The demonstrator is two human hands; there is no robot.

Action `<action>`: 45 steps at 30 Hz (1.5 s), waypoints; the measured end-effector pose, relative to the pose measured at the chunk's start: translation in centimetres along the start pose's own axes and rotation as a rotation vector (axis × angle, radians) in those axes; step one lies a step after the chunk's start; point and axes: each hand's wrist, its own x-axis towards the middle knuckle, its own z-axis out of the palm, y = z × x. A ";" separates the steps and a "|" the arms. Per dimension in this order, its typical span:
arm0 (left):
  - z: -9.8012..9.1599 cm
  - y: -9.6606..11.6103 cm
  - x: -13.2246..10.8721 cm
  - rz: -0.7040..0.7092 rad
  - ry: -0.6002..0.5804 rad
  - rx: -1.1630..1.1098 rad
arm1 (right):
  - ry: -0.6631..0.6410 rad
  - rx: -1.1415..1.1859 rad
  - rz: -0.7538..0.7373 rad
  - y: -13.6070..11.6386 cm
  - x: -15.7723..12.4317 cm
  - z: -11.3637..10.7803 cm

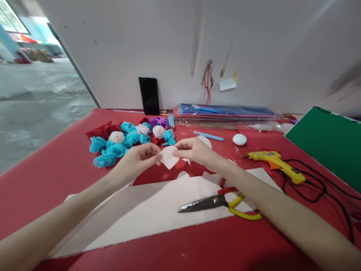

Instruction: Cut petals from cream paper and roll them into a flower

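Between my two hands is a small pale pink paper petal (169,158), rounded on top and pointed below. My left hand (145,156) pinches its left edge between thumb and fingers. On the opposite edge, the thumb and fingers of my right hand (193,150) grip it too. Below them a long sheet of pale pink paper (135,214) lies on the red table, its upper edge cut in curves. Scissors (208,203) with red and yellow handles rest on the sheet, partly under my right forearm. Another rounded paper piece (205,141) shows behind my right hand.
Blue, white, red and purple paper flowers (126,139) cluster at the left. A yellow glue gun (276,163) with a black cord lies right, near a white egg-shaped object (239,139) and a green board (327,146). A phone (149,96) leans on the wall; a blue pen (208,136) lies behind.
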 end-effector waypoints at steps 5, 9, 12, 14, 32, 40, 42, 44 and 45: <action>-0.3 -0.5 -1.1 0.011 -0.020 0.091 | -0.014 0.084 0.039 0.0 0.2 0.5; -0.2 -1.0 -2.4 0.048 -0.053 0.260 | -0.039 0.018 0.049 0.3 0.4 1.0; 0.2 -1.4 -3.1 0.087 -0.078 0.372 | -0.077 -0.056 0.061 0.7 0.6 1.5; 0.5 -1.5 -3.3 0.098 -0.083 0.418 | -0.102 -0.098 0.070 0.9 0.7 1.7; 1.0 -0.4 -4.3 0.190 -0.132 0.656 | -0.347 -0.256 0.108 1.0 0.5 2.1; 0.9 -0.1 -4.6 0.359 -0.202 0.730 | -0.335 -0.275 0.071 1.1 0.5 2.1; 1.3 0.0 -4.9 0.370 -0.213 0.613 | -0.239 -0.286 0.053 0.6 0.2 1.7; 1.7 0.2 -5.2 0.369 -0.243 0.512 | -0.114 -0.310 0.039 0.0 -0.6 0.8; 1.8 0.2 -5.4 0.372 -0.260 0.483 | -0.058 -0.327 0.037 -0.3 -1.2 0.3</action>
